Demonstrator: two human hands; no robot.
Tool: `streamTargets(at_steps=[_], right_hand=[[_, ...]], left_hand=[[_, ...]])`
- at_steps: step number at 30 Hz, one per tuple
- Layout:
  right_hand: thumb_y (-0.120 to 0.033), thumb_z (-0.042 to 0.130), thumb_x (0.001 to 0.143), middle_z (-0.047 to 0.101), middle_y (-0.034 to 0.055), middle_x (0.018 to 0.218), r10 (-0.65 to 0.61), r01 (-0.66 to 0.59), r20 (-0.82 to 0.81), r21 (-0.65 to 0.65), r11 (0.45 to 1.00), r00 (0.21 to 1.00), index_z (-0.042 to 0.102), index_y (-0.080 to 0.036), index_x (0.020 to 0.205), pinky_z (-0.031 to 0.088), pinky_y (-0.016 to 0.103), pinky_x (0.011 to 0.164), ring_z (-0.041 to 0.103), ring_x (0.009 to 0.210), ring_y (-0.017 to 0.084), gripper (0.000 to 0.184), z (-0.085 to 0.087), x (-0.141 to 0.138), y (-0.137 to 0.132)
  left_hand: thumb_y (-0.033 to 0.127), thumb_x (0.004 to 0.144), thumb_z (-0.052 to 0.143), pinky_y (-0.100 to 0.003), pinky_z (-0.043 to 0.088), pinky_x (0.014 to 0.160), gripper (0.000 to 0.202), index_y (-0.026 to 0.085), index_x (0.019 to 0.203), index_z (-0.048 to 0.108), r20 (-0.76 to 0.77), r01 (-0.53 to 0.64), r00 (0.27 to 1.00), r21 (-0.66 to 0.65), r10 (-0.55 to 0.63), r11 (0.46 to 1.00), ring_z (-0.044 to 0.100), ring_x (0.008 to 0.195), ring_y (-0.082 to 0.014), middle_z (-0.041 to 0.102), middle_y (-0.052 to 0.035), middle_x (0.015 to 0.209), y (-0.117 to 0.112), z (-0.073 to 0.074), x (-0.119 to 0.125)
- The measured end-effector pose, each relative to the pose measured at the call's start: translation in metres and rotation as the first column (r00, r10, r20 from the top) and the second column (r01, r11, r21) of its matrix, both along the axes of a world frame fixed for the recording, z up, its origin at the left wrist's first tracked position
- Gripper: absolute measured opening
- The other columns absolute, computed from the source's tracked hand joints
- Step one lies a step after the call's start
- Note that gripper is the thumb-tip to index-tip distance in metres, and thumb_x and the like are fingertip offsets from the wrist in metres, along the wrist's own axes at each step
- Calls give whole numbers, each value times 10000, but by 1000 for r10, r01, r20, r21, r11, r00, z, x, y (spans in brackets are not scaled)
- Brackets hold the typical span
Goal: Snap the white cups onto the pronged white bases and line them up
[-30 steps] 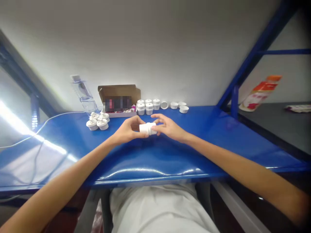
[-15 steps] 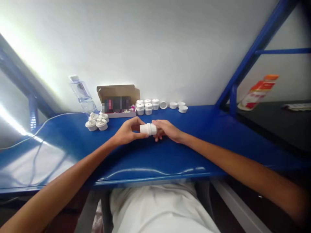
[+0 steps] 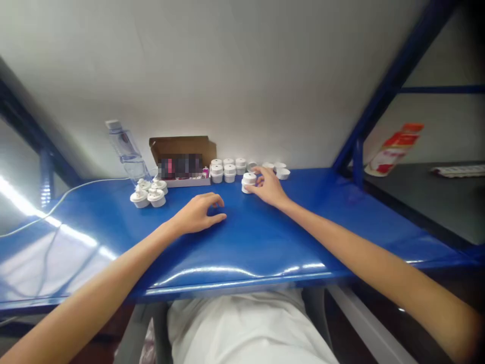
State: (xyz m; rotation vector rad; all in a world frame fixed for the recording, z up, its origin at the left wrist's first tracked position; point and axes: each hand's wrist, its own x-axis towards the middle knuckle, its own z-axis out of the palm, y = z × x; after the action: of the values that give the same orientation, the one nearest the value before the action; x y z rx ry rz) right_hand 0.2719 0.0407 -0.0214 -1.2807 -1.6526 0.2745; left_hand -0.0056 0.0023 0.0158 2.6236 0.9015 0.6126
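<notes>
- One white capped jar (image 3: 249,182) stood on the blue table (image 3: 322,222), gripped by the right hand (image 3: 268,186).
- Six similar jars (image 3: 228,169) sat just behind, perhaps more hidden.
- Left hand (image 3: 199,215) rested loosely curled, empty, with open tabletop toward the near edge.

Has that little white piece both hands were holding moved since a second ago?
Yes. The white piece now stands on the blue table under the right hand, farther back, near the row of white pieces.
</notes>
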Motion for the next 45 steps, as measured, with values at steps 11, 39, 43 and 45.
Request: streamTargets(at_steps=[11,39,43,45], right_hand=[[-200,623,810,657,117,1265,120,-116,245,-30,993,962,617,-173,1242,529,403,949,640,1110,255,433,-19,9,17],[-398,674,836,741,27,795,371,-314,148,-307,899,917,716,-205,1075,520,304,636,681,669,197,310,19,0,-32],[-364,636,871,743,48,848,341,-343,-38,-139,929,939,723,-201,957,582,369,738,716,749,220,204,20,-15,-36],[-354,693,832,745,75,1054,316,-314,11,-64,947,949,721,-211,1055,576,404,846,716,939,250,266,20,-19,-36]], left_hand=[[414,885,627,-326,481,821,225,212,959,692,-76,51,996,23,-49,998,659,891,-225,710,-67,982,1,4,-3],[391,758,757,-320,527,844,481,186,1183,661,93,-60,992,-222,82,973,644,967,-217,684,-83,1148,10,23,-30],[350,750,787,-307,543,833,526,181,1217,614,299,72,953,-366,44,928,638,976,-190,648,-104,1207,-1,11,-7],[349,754,788,-306,540,823,493,179,1189,629,305,57,950,-358,59,932,639,970,-191,657,-100,1174,-1,8,-4]])
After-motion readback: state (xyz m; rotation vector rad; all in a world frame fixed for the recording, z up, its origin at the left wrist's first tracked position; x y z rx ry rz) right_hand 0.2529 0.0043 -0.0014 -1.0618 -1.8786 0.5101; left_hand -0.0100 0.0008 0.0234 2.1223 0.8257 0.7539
